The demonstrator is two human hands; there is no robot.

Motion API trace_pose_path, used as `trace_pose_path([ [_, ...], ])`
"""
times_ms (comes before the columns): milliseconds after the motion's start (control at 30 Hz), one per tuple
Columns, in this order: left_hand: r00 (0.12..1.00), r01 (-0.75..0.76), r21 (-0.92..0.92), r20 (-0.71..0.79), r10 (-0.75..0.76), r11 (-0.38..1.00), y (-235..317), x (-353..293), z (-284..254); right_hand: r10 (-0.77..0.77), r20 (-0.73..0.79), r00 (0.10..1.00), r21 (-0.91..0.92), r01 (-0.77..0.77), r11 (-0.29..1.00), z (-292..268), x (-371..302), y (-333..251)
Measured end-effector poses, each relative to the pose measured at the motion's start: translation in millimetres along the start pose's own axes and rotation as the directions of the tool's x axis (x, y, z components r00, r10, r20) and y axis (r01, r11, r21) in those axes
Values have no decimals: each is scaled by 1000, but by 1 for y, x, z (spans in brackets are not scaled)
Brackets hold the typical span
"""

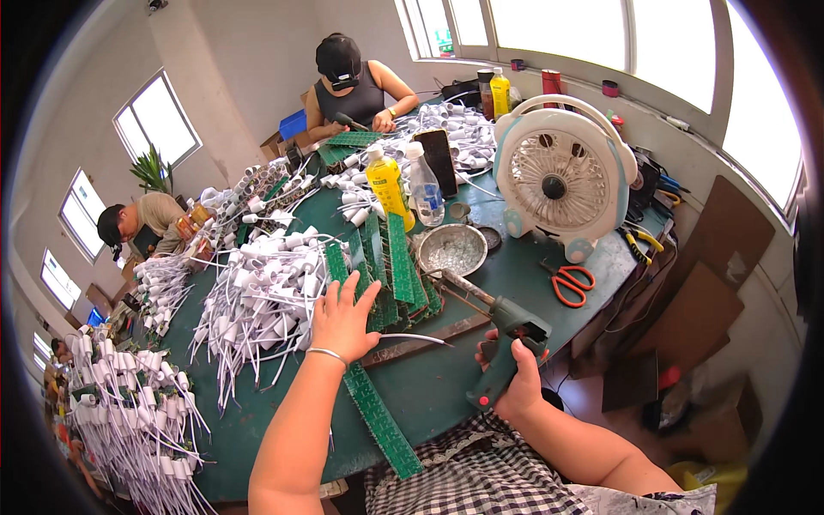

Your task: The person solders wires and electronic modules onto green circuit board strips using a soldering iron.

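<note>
My left hand (343, 322) is spread with fingers apart, reaching over green circuit-board strips and the edge of a pile of white cylindrical sockets (266, 287) with white wires. A long green board strip (382, 425) runs from under my left wrist toward my lap. More board strips (399, 262) lie stacked just beyond my fingers. My right hand (521, 386) is wrapped round the grip of a dark green soldering gun (519, 324). Its thin metal tip points up and left, near a round metal bowl (421, 250). A flat bar (429, 341) lies below the board stack.
Right of the bowl stand a white fan (554, 184), orange-handled scissors (571, 285) and yellow-handled pliers (639, 246). A yellow bottle (389, 184), a clear bottle (424, 189) and a phone (438, 161) stand beyond. Wired sockets (129, 395) crowd the left. Two people work across the table.
</note>
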State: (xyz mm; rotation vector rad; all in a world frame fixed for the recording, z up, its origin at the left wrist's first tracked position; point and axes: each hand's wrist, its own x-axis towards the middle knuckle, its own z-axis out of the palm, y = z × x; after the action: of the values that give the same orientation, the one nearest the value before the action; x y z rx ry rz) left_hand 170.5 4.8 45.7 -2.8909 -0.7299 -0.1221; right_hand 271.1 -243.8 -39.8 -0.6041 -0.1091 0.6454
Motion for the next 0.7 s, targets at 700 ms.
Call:
trace_pose_path([
  [700, 927, -301, -14, -238, 290, 953, 26, 14, 17, 34, -11, 999, 117, -33, 993, -4, 2, 2],
])
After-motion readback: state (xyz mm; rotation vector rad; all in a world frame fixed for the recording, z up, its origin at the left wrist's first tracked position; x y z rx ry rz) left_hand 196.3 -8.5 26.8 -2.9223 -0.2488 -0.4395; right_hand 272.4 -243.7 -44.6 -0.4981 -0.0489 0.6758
